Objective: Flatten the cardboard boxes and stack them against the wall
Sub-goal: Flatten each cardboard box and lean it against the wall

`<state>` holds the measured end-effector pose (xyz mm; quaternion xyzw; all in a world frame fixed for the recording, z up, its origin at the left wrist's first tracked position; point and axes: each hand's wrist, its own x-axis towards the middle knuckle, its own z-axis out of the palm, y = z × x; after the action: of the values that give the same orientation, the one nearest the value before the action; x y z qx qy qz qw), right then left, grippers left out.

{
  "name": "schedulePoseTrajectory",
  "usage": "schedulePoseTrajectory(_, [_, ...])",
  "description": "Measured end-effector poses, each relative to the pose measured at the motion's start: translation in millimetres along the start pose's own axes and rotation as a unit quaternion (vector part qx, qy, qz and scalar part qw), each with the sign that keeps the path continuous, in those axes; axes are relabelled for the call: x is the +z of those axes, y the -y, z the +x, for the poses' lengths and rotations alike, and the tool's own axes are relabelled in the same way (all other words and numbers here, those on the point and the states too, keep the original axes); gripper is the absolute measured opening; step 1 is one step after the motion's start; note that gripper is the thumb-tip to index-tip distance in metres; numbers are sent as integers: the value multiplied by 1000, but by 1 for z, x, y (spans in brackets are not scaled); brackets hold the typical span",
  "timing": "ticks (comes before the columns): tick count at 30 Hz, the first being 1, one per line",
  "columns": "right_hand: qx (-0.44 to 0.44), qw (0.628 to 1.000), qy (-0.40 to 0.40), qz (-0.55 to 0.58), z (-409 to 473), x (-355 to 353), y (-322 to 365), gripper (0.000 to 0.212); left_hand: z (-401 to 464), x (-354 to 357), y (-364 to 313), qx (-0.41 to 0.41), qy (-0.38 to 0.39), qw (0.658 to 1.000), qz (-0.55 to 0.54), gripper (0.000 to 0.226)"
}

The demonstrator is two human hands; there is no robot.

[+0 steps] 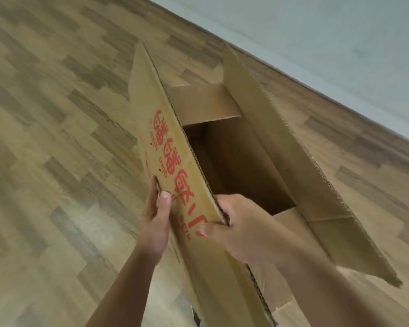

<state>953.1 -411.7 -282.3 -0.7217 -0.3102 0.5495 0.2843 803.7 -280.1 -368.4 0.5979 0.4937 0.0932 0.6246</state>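
A brown cardboard box (257, 142) with red printed characters on its left flap stands open on the floor, all four top flaps raised and its dark inside showing. My left hand (157, 220) grips the outer side of the long left flap, thumb on the printed face and fingers behind it. My right hand (236, 230) pinches the same flap's top edge, thumb on the printed side and fingers over the edge on the inner side. The long right flap (293, 161) stands free.
Wood-pattern laminate floor (57, 138) spreads to the left and beyond the box. A pale wall (340, 43) with its base line runs diagonally across the upper right, a short way past the box.
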Motion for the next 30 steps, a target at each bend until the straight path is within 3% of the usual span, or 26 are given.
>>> schedulePoseTrajectory(4, [26, 999, 5, 17, 2, 34, -3, 33, -14, 2, -28, -15, 39, 998, -44, 85])
schedulePoseTrajectory(7, [69, 998, -8, 5, 29, 50, -31, 19, -7, 22, -14, -36, 75, 997, 4, 109])
schedulePoseTrajectory(9, [101, 994, -2, -33, 45, 59, -57, 26, -1, 37, 7, -67, 93, 992, 56, 124])
schedulePoseTrajectory(13, [124, 986, 19, -107, 47, 76, -95, 43, 7, 61, 49, -112, 56, 981, 148, 112])
schedulePoseTrajectory(15, [78, 986, -23, -149, 42, 72, -101, 43, 11, 65, 53, -97, 23, 981, 164, 107])
schedulePoseTrajectory(17, [24, 967, -144, -209, 41, 60, -105, 44, 12, 68, 58, -89, 18, 980, 178, 103])
schedulePoseTrajectory(19, [21, 930, -271, -246, 48, 43, -117, 57, 9, 72, 65, -81, 28, 972, 217, 104])
schedulePoseTrajectory(20, [54, 919, -295, -256, 53, 33, -126, 69, 9, 72, 69, -84, 34, 968, 233, 106])
schedulePoseTrajectory(24, [223, 932, -255, -133, 79, -6, -169, 132, 27, 69, 83, -99, 39, 960, 257, 105])
schedulePoseTrajectory(28, [237, 942, -235, -38, 101, -26, -193, 150, 61, 56, 101, -136, 12, 975, 176, 154])
schedulePoseTrajectory(30, [219, 949, -227, -11, 117, -41, -208, 155, 81, 49, 109, -139, 11, 979, 147, 162])
